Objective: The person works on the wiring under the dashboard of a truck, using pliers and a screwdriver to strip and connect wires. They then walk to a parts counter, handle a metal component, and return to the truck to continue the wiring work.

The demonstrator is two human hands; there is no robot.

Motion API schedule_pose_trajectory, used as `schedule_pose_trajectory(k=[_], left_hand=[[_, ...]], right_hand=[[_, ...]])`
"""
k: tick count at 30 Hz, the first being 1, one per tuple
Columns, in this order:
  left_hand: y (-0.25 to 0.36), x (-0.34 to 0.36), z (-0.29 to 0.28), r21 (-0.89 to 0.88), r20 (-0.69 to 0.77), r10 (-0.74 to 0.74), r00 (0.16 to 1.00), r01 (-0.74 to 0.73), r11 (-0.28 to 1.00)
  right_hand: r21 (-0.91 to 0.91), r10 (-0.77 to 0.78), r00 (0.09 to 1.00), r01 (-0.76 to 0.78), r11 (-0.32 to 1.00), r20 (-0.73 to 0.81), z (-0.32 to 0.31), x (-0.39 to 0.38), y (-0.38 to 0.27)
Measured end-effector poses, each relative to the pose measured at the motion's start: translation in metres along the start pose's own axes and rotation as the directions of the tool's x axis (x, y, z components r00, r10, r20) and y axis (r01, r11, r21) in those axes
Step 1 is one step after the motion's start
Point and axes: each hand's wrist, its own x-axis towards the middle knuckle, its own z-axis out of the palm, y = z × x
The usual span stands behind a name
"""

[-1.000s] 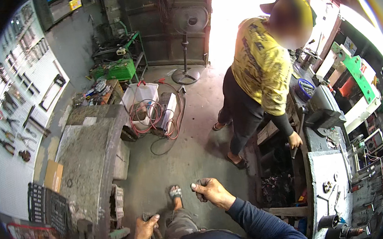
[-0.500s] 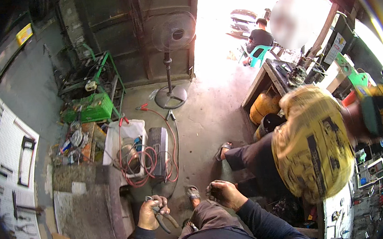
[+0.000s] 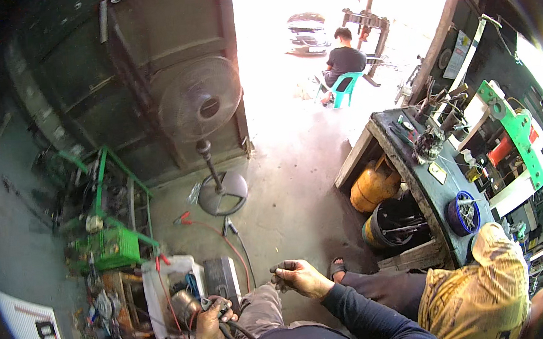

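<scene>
My left hand [image 3: 211, 321] is closed around a pair of pliers [image 3: 233, 335]. The handles stick out below the fingers, and the jaws are mostly hidden in the hand. To its right, in front of my body, my right hand [image 3: 305, 279] has its fingers curled and thumb and fingertips drawn together. Whatever may be between those fingertips is too small to make out. Beyond the left hand are a white bin [image 3: 156, 310], a grey metal box [image 3: 221, 278] and red cables with clamps [image 3: 185, 219].
A standing fan [image 3: 201, 104] is by the dark door. At right, a person in a yellow patterned shirt [image 3: 469, 291] bends beside a workbench [image 3: 407, 170] with an orange gas cylinder [image 3: 375, 186] under it. Another person [image 3: 344, 61] sits outside on a green chair [image 3: 348, 86].
The view has shifted, bringing more of the workbench and a blue tub into sight. The person in yellow now appears lower. My left hand still holds the pliers; my right fingers remain drawn together.
</scene>
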Motion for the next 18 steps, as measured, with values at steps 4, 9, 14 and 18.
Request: schedule_pose_trajectory(k=[4,9,14,18], left_hand=[[0.046,0.137,0.052,0.082,0.112,-0.037,0.993,0.028,0.996],[0.093,0.316,0.186,0.249,0.271,-0.099,0.958,0.030,0.968],[0.124,0.450,0.341,0.391,0.377,-0.302,0.876,0.145,0.909],[0.119,0.570,0.431,0.432,0.412,-0.334,0.848,0.141,0.891]], right_hand=[[0.122,0.010,0.987,0.010,0.993,-0.159,-0.075,0.068,-0.038],[0.352,0.202,0.914,-0.070,0.933,-0.352,-0.168,0.114,-0.101],[0.400,-0.116,0.911,0.284,0.871,-0.395,-0.225,0.158,-0.213],[0.467,-0.049,0.876,0.302,0.831,-0.480,-0.287,0.231,-0.298]])
